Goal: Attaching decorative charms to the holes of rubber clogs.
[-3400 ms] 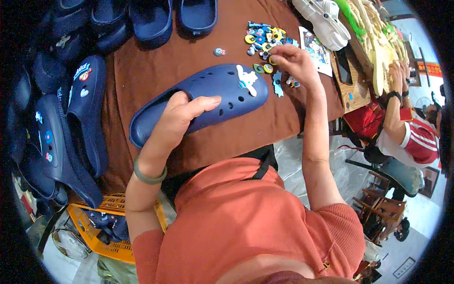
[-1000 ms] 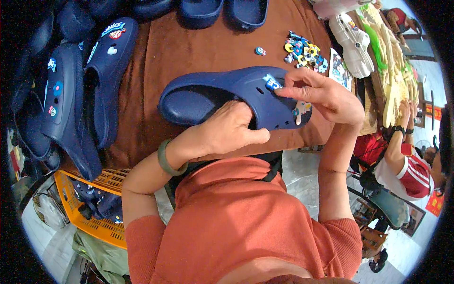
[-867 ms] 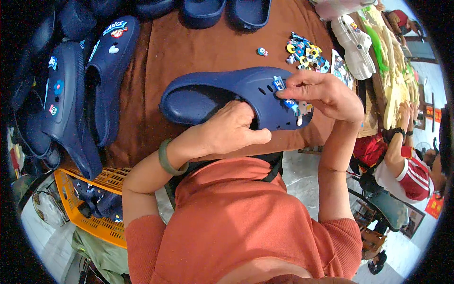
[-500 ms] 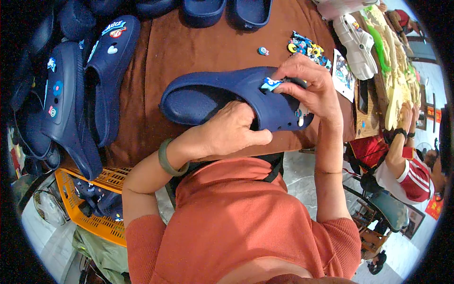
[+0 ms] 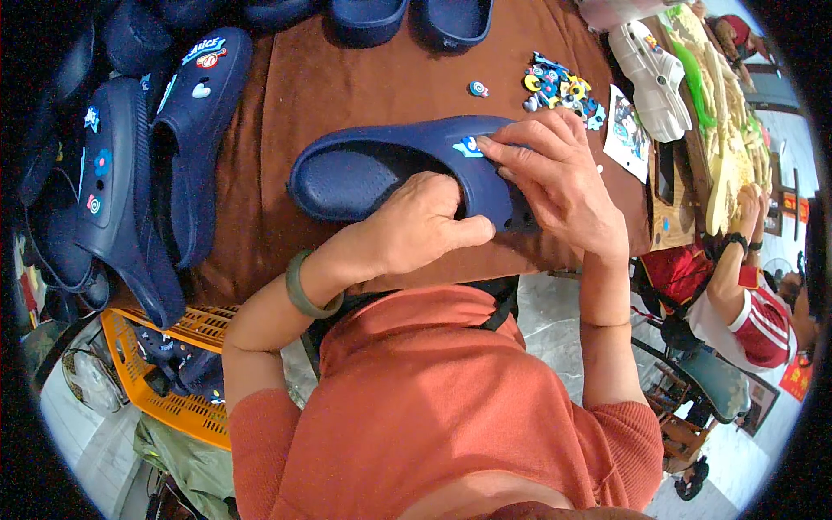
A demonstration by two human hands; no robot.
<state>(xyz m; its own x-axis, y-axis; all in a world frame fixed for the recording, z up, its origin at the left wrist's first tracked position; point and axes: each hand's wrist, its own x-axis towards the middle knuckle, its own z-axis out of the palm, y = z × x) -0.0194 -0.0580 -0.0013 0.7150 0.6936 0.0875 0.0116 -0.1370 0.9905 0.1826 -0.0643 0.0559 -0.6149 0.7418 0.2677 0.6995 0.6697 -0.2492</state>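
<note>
A navy clog point(image 5: 381, 169) is held just above the brown-covered table point(image 5: 329, 95), close to the body. The left hand point(image 5: 416, 225) is closed around its near side wall, the thumb laid along the edge. The right hand point(image 5: 559, 178) is spread over the toe end, fingertips pressed down beside a small blue-and-white charm point(image 5: 471, 146) set in the upper; whether anything is pinched in that grip cannot be told. To the left, other navy clogs point(image 5: 186, 139) with charms are ranged on the table. Farther off, a heap of loose coloured charms point(image 5: 559, 87) is seen, with a white clog point(image 5: 650, 78) beyond it.
</note>
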